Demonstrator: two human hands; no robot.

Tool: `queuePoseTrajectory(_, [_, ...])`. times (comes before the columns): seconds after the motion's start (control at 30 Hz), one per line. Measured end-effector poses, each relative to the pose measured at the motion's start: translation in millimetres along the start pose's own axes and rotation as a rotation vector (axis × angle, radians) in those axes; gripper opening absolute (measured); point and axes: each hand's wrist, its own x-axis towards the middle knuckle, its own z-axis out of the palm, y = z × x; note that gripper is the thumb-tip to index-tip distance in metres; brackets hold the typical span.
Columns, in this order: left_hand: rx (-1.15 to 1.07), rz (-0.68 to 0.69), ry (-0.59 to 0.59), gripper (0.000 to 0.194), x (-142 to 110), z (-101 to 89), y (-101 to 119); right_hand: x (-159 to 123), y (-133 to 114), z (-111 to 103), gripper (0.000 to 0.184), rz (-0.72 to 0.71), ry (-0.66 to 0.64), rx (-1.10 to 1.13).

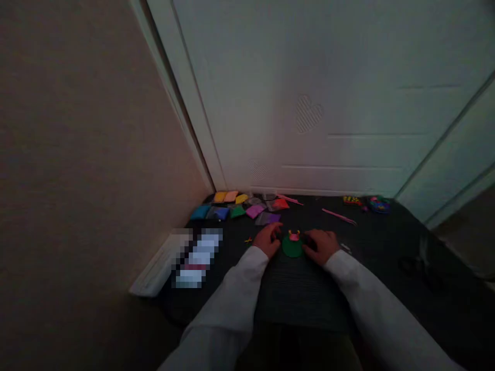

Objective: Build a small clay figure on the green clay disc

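Observation:
A green clay disc (291, 249) lies on the dark table (386, 257), and a small pink clay figure (294, 236) with yellow bits stands on its far edge. My left hand (268, 239) rests at the disc's left side, fingers curled toward the figure. My right hand (322, 245) is on the right side of the disc, with its fingers bent against the disc's edge. Both arms wear white sleeves. The dim light hides whether either hand pinches anything.
Several coloured clay packets (247, 207) lie in a row at the back left. A pink stick tool (339, 216) and more coloured pieces (378, 204) lie at the back right. A white box (157, 268) lies along the left wall. A white panelled wall stands behind.

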Motion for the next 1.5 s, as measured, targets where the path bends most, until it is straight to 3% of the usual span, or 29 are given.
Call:
queuePoseTrajectory(0.1, [0.051,-0.044,0.186,0.044,-3,-0.2,9,-7,-12,-5,0.035,0.028,0.098,-0.048])
queuePoseTrajectory(0.2, [0.077,-0.056,0.284,0.040,-22,-0.2,22,-14,-21,-8,0.034,0.061,0.169,-0.063])
queuePoseTrajectory(0.37, [0.036,-0.071,0.228,0.041,-81,-2.6,34,-32,-27,-5,0.028,0.150,0.255,-0.047])
queuePoseTrajectory(0.47, [0.074,-0.214,0.280,0.041,-98,-15.6,24,-47,-29,1,0.024,0.203,0.288,-0.001])
queuePoseTrajectory(0.57, [0.236,-0.351,0.286,0.050,-83,-33.9,5,-60,-30,3,0.020,0.234,0.330,0.048])
queuePoseTrajectory(0.63, [0.396,-0.371,0.258,0.055,-63,-43.4,-6,-64,-30,3,0.019,0.266,0.353,0.076])
queuePoseTrajectory(0.77, [0.487,-0.356,0.207,0.027,-34,-49.2,-19,-64,-27,2,0.019,0.314,0.347,0.135])
queuePoseTrajectory(1.03, [0.423,-0.298,0.191,0.019,-37,-46.2,-20,-61,-19,2,0.021,0.300,0.329,0.224])
queuePoseTrajectory(1.23, [0.218,-0.306,0.223,0.013,-36,-52.8,-12,-63,-13,-4,0.021,0.235,0.337,0.234])
queuePoseTrajectory(1.37, [0.019,-0.327,0.237,0.024,-58,-33.0,18,-65,-24,-9,0.020,0.153,0.385,0.278])
queuePoseTrajectory(1.4, [-0.083,-0.314,0.202,0.027,-63,-24.1,27,-66,-30,-10,0.019,0.115,0.401,0.309])
queuePoseTrajectory(1.47, [-0.667,-0.339,0.093,0.031,-69,-6.2,42,-66,-42,-11,0.019,0.022,0.405,0.401])
queuePoseTrajectory(1.5, [-0.741,-0.341,0.085,0.033,-70,1.4,48,-66,-47,-11,0.020,0.013,0.399,0.420])
